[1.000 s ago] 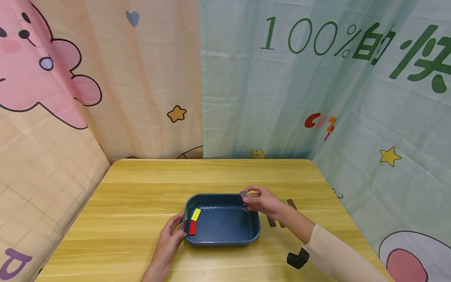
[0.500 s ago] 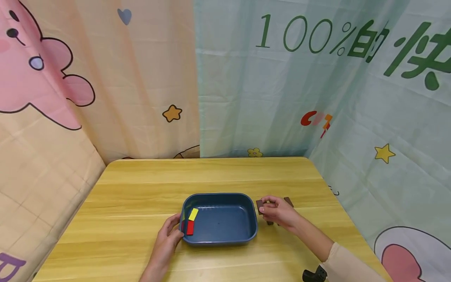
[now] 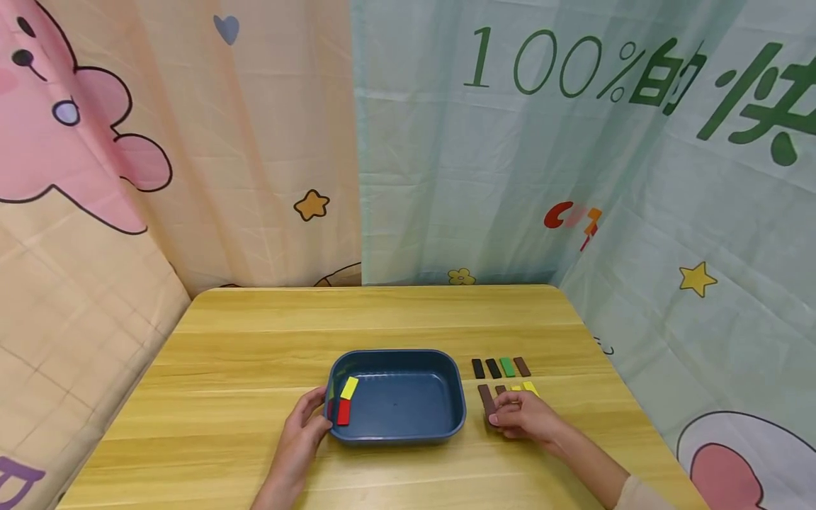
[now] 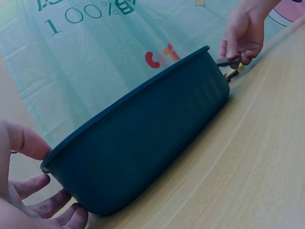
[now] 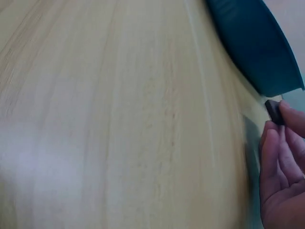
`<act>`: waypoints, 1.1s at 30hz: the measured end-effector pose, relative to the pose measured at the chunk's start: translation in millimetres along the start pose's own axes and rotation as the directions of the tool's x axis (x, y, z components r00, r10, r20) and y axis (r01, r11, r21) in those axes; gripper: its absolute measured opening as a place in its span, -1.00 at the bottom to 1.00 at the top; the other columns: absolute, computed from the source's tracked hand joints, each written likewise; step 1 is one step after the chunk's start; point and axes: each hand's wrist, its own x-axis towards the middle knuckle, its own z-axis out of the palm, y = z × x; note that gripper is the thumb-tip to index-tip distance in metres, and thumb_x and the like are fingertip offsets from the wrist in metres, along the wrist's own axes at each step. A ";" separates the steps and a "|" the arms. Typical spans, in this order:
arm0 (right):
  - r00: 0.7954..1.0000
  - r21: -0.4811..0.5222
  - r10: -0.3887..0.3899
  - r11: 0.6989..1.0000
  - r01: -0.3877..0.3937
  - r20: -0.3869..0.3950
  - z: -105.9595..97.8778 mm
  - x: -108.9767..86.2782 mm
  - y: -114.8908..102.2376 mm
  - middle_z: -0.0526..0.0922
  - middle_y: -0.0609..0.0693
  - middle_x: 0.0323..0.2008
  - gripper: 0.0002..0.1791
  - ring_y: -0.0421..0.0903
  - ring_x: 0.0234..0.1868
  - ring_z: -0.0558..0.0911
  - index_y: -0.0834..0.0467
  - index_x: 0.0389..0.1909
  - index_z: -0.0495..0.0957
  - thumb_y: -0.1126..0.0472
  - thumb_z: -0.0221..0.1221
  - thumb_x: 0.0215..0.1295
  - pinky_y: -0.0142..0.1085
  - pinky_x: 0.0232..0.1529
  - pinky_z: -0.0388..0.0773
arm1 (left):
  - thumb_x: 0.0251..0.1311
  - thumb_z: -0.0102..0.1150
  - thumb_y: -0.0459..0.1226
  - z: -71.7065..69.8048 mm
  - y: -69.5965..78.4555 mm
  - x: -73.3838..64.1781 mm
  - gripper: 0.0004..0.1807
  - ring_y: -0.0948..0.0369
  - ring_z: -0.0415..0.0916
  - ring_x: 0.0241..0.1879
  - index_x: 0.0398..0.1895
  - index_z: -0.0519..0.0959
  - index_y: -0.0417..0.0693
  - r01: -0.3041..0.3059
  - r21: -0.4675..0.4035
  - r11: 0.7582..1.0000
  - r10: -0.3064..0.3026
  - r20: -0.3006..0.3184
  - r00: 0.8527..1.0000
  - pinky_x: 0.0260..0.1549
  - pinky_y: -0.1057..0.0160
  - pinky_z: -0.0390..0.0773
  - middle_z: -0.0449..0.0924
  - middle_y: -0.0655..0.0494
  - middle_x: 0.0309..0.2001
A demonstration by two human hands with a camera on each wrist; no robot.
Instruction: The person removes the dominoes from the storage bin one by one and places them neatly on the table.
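My left hand [image 3: 302, 433] grips the left end of a dark blue plastic basin [image 3: 395, 438], thumb at the rim and fingers against the outer wall. A yellow block [image 3: 349, 387] and a red block [image 3: 343, 412] lie inside, by its left wall. To the right of the basin, my right hand [image 3: 525, 419] pinches a dark brown block [image 5: 274, 112] between thumb and fingers, low over the table. Close around it is a row with a brown block [image 3: 501, 389] and a yellow block [image 3: 531, 387], partly hidden by the hand.
Behind the right hand, another row holds two black blocks [image 3: 493, 368], a green block [image 3: 507, 367] and a brown block [image 3: 522, 366]. The wooden table [image 3: 255, 340] meets a printed curtain [image 3: 446, 177] at its back edge.
My right hand has moved from over the basin's back right corner to the right and nearer me, carrying the brown block. The rows of blocks are uncovered. My left hand stays on the basin.
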 end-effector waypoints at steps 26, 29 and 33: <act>0.980 -0.382 -0.068 0.924 -0.009 -0.188 15.1 -11.5 2.6 0.68 0.00 -0.53 -0.73 -0.10 -0.50 0.64 0.26 -0.32 0.59 0.28 0.51 0.10 -0.24 -0.46 0.63 | 0.22 -0.05 -0.56 1.2 -0.8 -0.7 -0.32 -0.06 0.29 0.28 0.47 0.24 -0.32 -0.002 0.008 1.000 0.002 0.011 1.000 0.00 0.43 0.47 0.25 -0.28 0.43; 0.976 -0.394 -0.069 0.919 -0.019 -0.206 16.8 -12.6 2.1 0.67 0.00 -0.54 -0.73 -0.10 -0.51 0.64 0.26 -0.34 0.59 0.29 0.51 0.09 -0.23 -0.47 0.63 | 0.22 -0.05 -0.56 1.1 -1.4 -0.2 -0.32 -0.05 0.29 0.28 0.47 0.24 -0.31 -0.004 0.013 1.000 0.003 0.015 1.000 0.00 0.42 0.47 0.25 -0.28 0.44; 0.970 -0.408 -0.063 0.912 -0.039 -0.234 18.7 -11.5 1.5 0.66 0.00 -0.56 -0.71 -0.11 -0.53 0.63 0.25 -0.36 0.59 0.28 0.54 0.06 -0.24 -0.47 0.63 | 0.23 -0.05 -0.56 0.3 -0.1 0.7 -0.33 -0.05 0.29 0.28 0.48 0.24 -0.30 0.004 0.009 1.000 -0.004 0.014 1.000 0.00 0.43 0.46 0.26 -0.26 0.45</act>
